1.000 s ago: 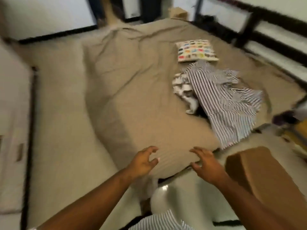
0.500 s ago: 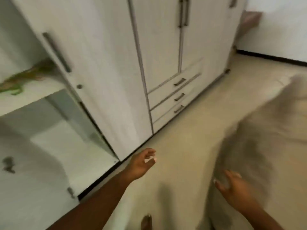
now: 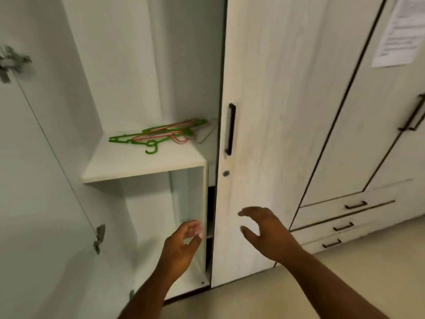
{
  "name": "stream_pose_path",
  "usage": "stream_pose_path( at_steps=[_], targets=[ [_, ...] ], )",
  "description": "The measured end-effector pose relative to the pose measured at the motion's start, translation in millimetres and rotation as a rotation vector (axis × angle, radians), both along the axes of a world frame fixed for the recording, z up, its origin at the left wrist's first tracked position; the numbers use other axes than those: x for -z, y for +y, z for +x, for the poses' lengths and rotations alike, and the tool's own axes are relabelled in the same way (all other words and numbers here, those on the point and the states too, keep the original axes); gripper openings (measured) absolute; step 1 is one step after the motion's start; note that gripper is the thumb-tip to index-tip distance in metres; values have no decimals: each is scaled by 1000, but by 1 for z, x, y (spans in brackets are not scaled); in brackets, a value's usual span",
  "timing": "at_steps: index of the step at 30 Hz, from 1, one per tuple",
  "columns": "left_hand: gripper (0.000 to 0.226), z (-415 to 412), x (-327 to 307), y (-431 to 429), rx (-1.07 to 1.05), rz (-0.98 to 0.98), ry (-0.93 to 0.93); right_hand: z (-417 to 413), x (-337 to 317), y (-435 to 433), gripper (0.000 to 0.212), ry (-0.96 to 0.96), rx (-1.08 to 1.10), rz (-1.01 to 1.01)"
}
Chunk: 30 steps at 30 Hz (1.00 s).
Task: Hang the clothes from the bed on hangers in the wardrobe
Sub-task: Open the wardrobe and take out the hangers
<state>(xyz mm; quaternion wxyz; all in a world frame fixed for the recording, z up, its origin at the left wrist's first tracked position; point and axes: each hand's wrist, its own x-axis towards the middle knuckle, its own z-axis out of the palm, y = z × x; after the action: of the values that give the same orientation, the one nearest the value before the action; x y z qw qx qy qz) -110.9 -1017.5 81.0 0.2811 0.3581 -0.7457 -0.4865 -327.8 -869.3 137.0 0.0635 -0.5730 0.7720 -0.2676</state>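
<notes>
The left hand (image 3: 181, 245) hung low in front of the open wardrobe (image 3: 128, 65), its fingers loosely curled toward the thumb and holding nothing. At its 3 o'clock, apart from it, the right hand (image 3: 264, 233) was also empty, with fingers spread and relaxed before the lower part of a closed door (image 3: 276, 111); whether it touched the door could not be told. At 12 o'clock from the left hand, well above it, a shelf (image 3: 142, 166) carried a loose pile of hangers (image 3: 161, 134), mostly green with some red or orange ones, lying flat, one green hook pointing toward the shelf's front edge. At 1 o'clock from the hangers, a dark handle (image 3: 230, 128) ran upright along the closed door's edge. At 9 o'clock from the left hand a swung-open door (image 3: 34, 169) showed a metal hinge (image 3: 99, 238). At 3 o'clock from the right hand sat three drawers (image 3: 345, 217), and at 1 o'clock, high up, a paper (image 3: 400, 31) was stuck on another door. Pale floor (image 3: 299, 293) lay below.
</notes>
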Motion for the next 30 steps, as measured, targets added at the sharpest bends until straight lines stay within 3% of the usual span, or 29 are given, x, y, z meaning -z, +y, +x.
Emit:
stream_pose_path(
  at_steps=[2,6,8,11,13,16,21,28,30],
  targets=[
    [25,-4,-9,-18,-27,4,-2,-8,-23,-50,41,-67,-17,-58],
    [27,-19,-35,-49,-72,-47,16,-44,-85,-136,64,-435,176,-266],
    [26,-29,-49,-60,-104,-76,26,-64,-114,-170,69,-500,235,-324],
    [26,-45,-67,-64,-139,-128,29,-78,-129,-204,40,-646,193,-384],
    [26,-60,-77,-57,-171,-166,43,-85,-126,-210,31,-728,88,-394],
    [30,-74,-93,-50,-169,-183,78,-84,-124,-199,38,-733,29,-360],
    [72,-131,-122,-21,-139,-210,89,-104,-123,-123,50,-881,-223,-321],
    [26,-189,-154,60,287,-289,174,-165,-95,13,68,-1146,-474,-311],
    [30,-205,-154,80,383,-271,197,-188,-79,38,65,-1269,-567,-291]
  ],
)
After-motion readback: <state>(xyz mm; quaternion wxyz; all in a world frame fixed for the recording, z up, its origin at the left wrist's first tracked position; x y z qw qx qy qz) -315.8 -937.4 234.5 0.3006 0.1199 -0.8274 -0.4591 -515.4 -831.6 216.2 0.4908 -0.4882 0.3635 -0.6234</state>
